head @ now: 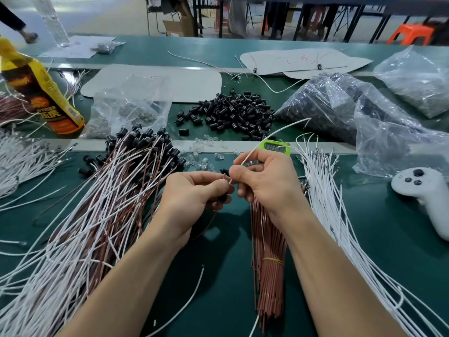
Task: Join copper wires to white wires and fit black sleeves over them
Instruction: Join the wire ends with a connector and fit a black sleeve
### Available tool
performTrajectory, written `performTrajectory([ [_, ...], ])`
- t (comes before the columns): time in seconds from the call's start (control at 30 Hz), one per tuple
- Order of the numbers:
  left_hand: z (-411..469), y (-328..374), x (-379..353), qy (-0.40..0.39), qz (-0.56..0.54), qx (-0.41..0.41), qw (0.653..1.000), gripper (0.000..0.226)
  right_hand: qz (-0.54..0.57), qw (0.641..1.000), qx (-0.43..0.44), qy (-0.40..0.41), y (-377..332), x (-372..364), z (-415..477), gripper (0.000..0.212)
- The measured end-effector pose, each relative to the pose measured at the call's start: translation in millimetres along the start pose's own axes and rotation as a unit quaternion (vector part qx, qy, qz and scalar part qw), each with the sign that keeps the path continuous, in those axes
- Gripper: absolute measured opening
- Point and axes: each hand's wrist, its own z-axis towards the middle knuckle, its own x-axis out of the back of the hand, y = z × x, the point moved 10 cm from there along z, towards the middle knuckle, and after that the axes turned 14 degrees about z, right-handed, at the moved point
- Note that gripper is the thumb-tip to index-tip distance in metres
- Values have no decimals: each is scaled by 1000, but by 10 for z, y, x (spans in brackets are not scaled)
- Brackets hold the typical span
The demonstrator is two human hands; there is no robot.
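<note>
1. By the desk's (218, 300) near edge, a banded bundle of copper wires (269, 263) lies between the forearms.
2. Above the desk's middle, the left hand (194, 190) curls round a black sleeve (222, 198), and a thin copper wire (211, 220) hangs below it. The right hand (264, 181) pinches a white wire (267, 137) between thumb and forefinger. The fingertips of the two hands meet.
3. A pile of joined wires (109, 190) fans towards the left edge; loose white wires (340, 215) spread towards the right edge, near a white controller (422, 190).
4. Just beyond the hands stands a green timer (277, 148).
5. Farther back lies a heap of black sleeves (233, 110), with a yellow bottle (41, 93) at the left edge.
</note>
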Motion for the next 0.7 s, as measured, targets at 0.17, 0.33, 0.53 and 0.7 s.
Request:
performTrajectory([
  [0.17,-1,80,-35,-33,11,-21,999,11,2,1000,4,-3,-21,-42,-13,19],
  [0.33,-26,31,-120,-91,-44,30,994,12,32,998,-58,-7,73,-94,-30,36],
  [0.53,-45,3,-184,-120,-56,53,990,13,36,994,-100,-14,143,-125,-60,42],
  [0.7,-49,-35,-203,-123,-89,73,986,13,31,996,-81,2,167,-148,-72,42],
])
